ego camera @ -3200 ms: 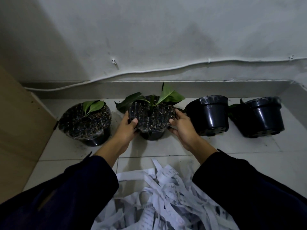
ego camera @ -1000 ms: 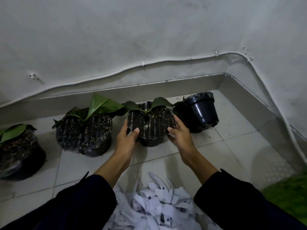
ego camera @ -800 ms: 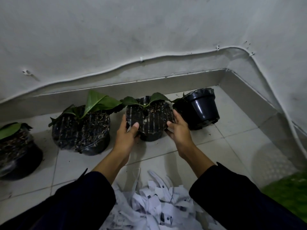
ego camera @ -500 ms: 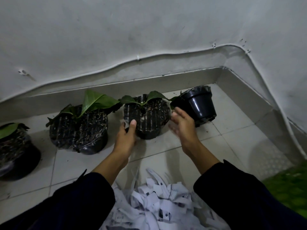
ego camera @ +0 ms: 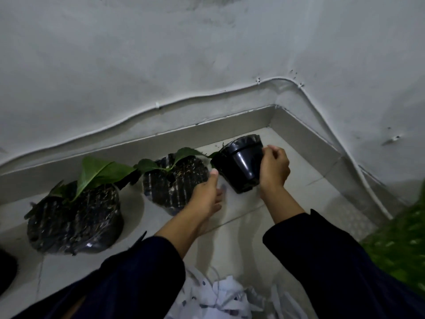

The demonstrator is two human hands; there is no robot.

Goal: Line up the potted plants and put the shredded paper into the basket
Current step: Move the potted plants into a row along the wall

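Rightmost pot (ego camera: 239,163) stands tilted on the floor near the corner, rim leaning away toward the wall. Right hand (ego camera: 273,168) touches its right side, fingers curled at the rim. Left hand (ego camera: 205,195), fingers straight, reaches for its left side. Shredded paper (ego camera: 220,298) lies near.

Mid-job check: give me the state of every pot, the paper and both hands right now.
corner pot: tilted toward the wall, on the floor tiles.
middle pot: upright, leafy, resting on the tiles.
large pot: upright, leafy, untouched.
shredded paper: still heaped on the floor; no basket in view.
right hand: fingers curled at the corner pot's rim side.
left hand: open, between the middle and corner pots.
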